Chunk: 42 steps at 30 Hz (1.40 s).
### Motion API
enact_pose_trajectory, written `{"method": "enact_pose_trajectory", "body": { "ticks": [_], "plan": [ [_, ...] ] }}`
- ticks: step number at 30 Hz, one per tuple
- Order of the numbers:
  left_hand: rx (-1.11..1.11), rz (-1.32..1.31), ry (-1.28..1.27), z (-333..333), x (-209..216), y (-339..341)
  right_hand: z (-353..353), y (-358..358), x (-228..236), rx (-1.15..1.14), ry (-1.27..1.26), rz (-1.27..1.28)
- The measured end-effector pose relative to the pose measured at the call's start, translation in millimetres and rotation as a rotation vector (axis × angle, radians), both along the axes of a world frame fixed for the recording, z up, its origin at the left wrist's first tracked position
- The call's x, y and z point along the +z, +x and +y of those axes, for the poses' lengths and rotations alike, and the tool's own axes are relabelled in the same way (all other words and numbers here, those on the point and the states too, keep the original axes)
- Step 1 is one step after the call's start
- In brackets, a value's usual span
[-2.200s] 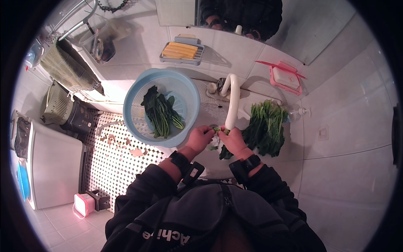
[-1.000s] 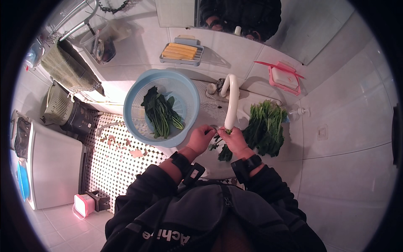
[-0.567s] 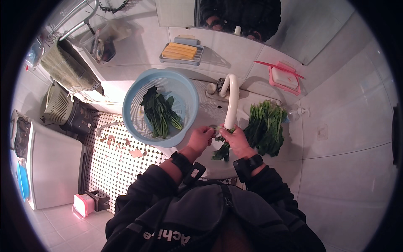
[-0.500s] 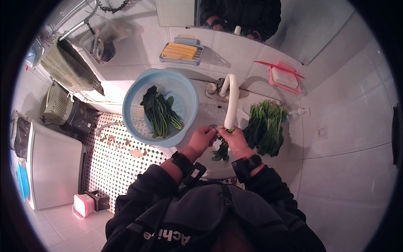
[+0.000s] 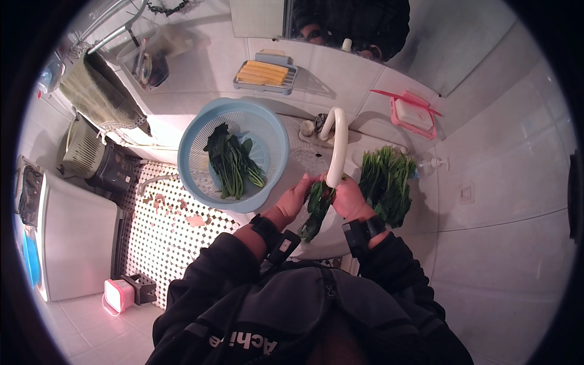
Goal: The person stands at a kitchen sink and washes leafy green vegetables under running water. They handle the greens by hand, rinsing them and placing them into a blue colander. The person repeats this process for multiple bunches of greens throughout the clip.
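Under the curved white faucet spout (image 5: 336, 146), a small bunch of leafy greens (image 5: 314, 213) hangs between my hands, dark leaves pointing down toward me. My left hand (image 5: 296, 198) is closed along the left side of the bunch, its fingertips hidden behind the leaves. At the stem end, my right hand (image 5: 348, 199) has its fingers curled round the greens, partly behind the spout. A larger pile of leafy greens (image 5: 387, 188) lies on the sink's right side. To the left, a blue colander basket (image 5: 188, 152) holds more greens (image 5: 230, 164).
A soap tray with yellow bars (image 5: 263, 73) and a pink soap dish (image 5: 413, 115) hang on the wall below the mirror (image 5: 462, 36). A pump bottle (image 5: 433, 164) stands behind the right pile. Left are a towel (image 5: 100, 91), a white appliance (image 5: 79, 237) and a small pink-rimmed bucket (image 5: 118, 296).
The bunch between my hands has turned and come up, so more of its leaves show. My left hand has opened out from a pinch to lie along the leaves.
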<state>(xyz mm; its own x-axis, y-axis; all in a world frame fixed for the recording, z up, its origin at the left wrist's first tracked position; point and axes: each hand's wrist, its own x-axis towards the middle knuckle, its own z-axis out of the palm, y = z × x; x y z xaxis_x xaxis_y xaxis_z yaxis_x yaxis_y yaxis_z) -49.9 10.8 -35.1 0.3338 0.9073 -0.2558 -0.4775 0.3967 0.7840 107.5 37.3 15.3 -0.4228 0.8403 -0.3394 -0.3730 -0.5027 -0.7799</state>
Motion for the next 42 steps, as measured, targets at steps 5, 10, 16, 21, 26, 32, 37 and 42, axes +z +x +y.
{"method": "enact_pose_trajectory", "body": {
  "ticks": [5,10,16,21,26,32,37,42],
  "plan": [
    [-0.144,0.296,0.012,0.9,-5.4,7.4,0.4,-10.0,-5.6,-0.045,0.255,-0.351],
    [-0.133,0.550,0.204,-6.2,-5.3,16.4,-2.1,-17.3,-4.3,-0.175,0.120,0.022],
    [-0.085,0.671,0.318,-6.8,-4.6,18.8,7.2,-19.1,-8.7,-0.261,-0.008,0.171],
    [-0.203,0.653,0.252,-11.4,-5.3,15.5,18.4,-2.0,-26.8,-0.264,-0.031,0.273],
    [-0.241,0.714,0.156,-13.1,-14.4,7.2,29.5,11.3,-26.5,-0.219,-0.069,0.479],
    [-0.244,0.947,0.360,-28.0,-21.6,-9.7,6.9,-23.2,-17.2,-0.081,-0.170,0.295],
    [-0.338,0.886,0.182,-21.6,-17.4,-5.3,0.5,-32.5,-10.0,-0.094,-0.184,0.233],
    [-0.397,0.821,0.163,-14.5,-13.1,22.0,19.6,9.9,-4.1,-0.339,-0.137,0.090]
  ]
}}
